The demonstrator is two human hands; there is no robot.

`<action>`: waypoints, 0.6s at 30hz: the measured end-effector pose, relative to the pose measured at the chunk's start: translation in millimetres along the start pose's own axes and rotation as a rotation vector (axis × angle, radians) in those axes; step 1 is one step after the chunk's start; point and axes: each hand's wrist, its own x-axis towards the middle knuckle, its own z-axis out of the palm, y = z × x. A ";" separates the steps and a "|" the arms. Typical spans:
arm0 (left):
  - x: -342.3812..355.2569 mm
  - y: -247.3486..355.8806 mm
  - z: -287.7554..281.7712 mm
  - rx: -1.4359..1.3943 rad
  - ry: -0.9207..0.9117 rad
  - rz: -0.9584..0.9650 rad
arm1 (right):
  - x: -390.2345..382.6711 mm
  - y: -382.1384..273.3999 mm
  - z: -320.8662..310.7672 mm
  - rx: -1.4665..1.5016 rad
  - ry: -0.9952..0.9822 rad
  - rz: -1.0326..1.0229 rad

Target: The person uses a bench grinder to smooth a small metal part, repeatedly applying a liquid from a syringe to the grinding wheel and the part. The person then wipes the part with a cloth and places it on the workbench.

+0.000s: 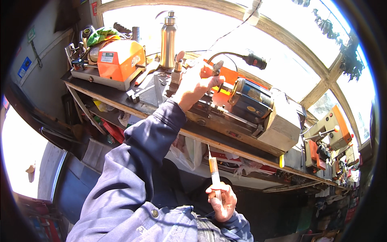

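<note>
Where bench edge [242,152] fronts open room, syringe [214,167] — clamped in right fingers [227,192]. Left fingers [207,70] at grey knob [218,65], grip unclear.

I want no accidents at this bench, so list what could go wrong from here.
1. The right hand holds a syringe whose thin needle is bare and points up; it might prick someone.
2. The left sleeve reaches over the bench's front edge toward the machinery; cloth could snag.
3. The tall steel flask stands upright near the work and could be knocked over.
</note>
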 end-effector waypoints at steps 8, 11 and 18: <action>-3.2 8.7 -4.5 -0.271 -0.116 -0.072 | -0.7 1.8 -0.6 -0.023 -0.008 0.006; -2.2 5.9 -0.4 -0.369 -0.081 -0.094 | -0.1 2.0 -1.2 -0.028 -0.017 0.003; 7.4 -4.1 8.8 -0.274 0.038 0.012 | -3.4 0.5 -5.9 0.000 0.032 0.021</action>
